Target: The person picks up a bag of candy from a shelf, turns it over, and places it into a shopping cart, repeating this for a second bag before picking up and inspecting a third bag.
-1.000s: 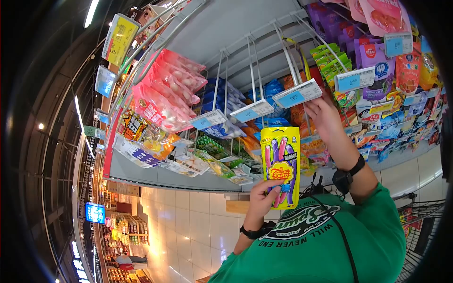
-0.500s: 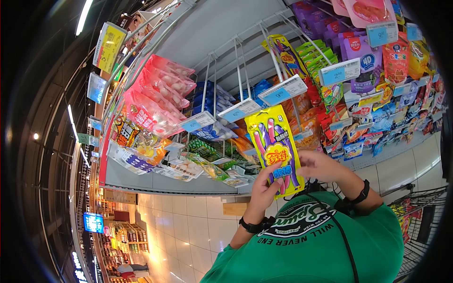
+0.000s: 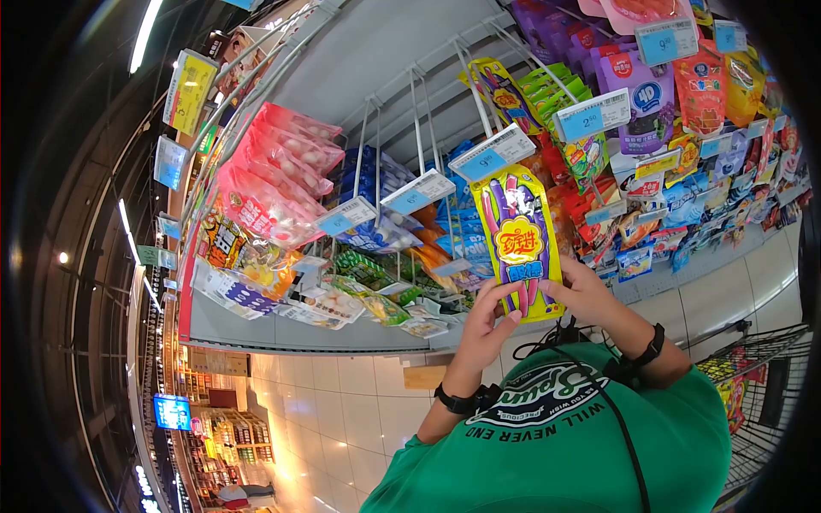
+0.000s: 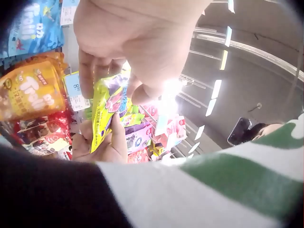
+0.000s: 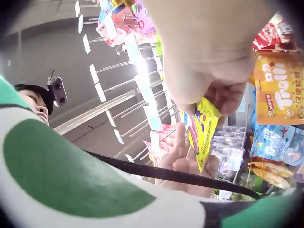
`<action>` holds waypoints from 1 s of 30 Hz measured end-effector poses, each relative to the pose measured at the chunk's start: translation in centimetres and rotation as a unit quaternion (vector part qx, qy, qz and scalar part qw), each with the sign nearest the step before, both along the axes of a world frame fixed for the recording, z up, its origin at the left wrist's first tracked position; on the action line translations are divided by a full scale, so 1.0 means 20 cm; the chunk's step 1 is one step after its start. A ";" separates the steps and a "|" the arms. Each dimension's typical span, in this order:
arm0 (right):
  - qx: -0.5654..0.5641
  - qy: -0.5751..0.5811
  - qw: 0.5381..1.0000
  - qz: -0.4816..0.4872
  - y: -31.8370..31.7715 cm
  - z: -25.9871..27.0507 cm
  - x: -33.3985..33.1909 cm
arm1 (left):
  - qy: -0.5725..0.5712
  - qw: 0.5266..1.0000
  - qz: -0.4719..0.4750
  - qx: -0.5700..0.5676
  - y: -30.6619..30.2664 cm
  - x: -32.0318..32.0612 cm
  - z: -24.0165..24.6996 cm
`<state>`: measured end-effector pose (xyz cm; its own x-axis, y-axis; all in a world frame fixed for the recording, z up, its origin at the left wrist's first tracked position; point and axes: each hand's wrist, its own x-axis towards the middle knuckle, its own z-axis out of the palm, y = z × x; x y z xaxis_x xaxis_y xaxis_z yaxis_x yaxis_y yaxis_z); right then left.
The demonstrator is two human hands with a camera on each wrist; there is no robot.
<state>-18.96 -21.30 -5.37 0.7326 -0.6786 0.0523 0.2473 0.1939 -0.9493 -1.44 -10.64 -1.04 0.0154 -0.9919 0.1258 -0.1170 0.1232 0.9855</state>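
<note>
A yellow candy bag (image 3: 518, 239) with purple and pink sticks printed on it stands upright in front of the peg display. My left hand (image 3: 500, 309) pinches its lower left corner. My right hand (image 3: 560, 291) grips the lower right edge. In the left wrist view the bag (image 4: 105, 113) shows edge-on below my left hand (image 4: 118, 90), with the right hand (image 4: 102, 145) behind it. The right wrist view shows the bag (image 5: 202, 130) held under my right hand (image 5: 223, 104), and the left hand (image 5: 183, 152) on its far side.
Metal peg hooks with blue price tags (image 3: 493, 152) hang right behind the bag. Pink bags (image 3: 274, 184) hang at the left, blue packs (image 3: 385, 184) in the middle, more snack packs (image 3: 684, 94) at the right. A shopping cart (image 3: 753, 385) stands at the lower right.
My right hand came down from the peg at the upper right and took hold of the bag. The bag rose and moved right, and both hands hold it now.
</note>
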 end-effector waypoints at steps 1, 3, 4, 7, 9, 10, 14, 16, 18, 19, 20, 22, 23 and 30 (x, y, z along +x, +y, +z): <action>-0.003 -0.010 1.000 -0.008 0.00 -0.01 0.01 | 0.001 1.000 0.000 -0.001 0.00 -0.01 0.00; -0.005 -0.022 1.000 -0.016 0.01 -0.02 0.00 | 0.001 1.000 0.000 -0.002 0.01 -0.02 0.02; -0.040 0.004 0.999 -0.016 0.01 -0.02 -0.01 | 0.003 1.000 0.002 -0.004 0.02 -0.02 0.02; -0.044 0.000 0.999 -0.020 0.05 0.01 -0.03 | -0.001 1.000 0.004 -0.005 0.03 -0.03 0.03; -0.012 -0.029 0.999 -0.024 0.05 0.01 -0.03 | -0.008 1.000 0.005 -0.003 0.03 -0.03 0.04; 0.001 -0.052 0.998 -0.028 0.05 0.01 -0.02 | -0.020 1.000 0.007 0.002 0.02 -0.04 0.04; 0.019 -0.078 0.996 -0.046 0.01 0.02 -0.02 | 0.003 1.000 0.006 0.021 -0.04 -0.06 0.08; 0.032 -0.087 0.994 -0.058 0.00 0.01 -0.01 | 0.014 1.000 0.011 0.023 -0.06 -0.10 0.12; 0.046 -0.095 0.992 -0.074 -0.02 0.02 -0.02 | 0.026 0.999 0.013 0.026 -0.08 -0.11 0.12; 0.039 -0.089 0.992 -0.077 -0.03 0.05 -0.03 | 0.025 0.999 0.007 0.022 -0.09 -0.11 0.11; 0.032 -0.084 0.993 -0.081 -0.03 0.06 -0.03 | 0.023 1.000 0.000 0.018 -0.09 -0.11 0.10; 0.029 -0.069 0.994 -0.077 -0.03 0.05 -0.05 | 0.015 1.000 0.012 0.014 -0.09 -0.12 0.10; 0.026 -0.053 0.996 -0.071 -0.03 0.04 -0.06 | 0.006 1.000 0.027 0.009 -0.09 -0.13 0.11; -0.070 -0.041 0.995 -0.053 0.05 0.00 -0.12 | -0.123 0.992 0.038 -0.013 -0.04 -0.07 0.02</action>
<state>-21.30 -20.35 -5.41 0.6467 -0.7338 0.2082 0.3371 0.0302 -0.9410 -2.75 -11.35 -0.59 0.0559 -0.9855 0.1605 -0.3629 0.1297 0.9228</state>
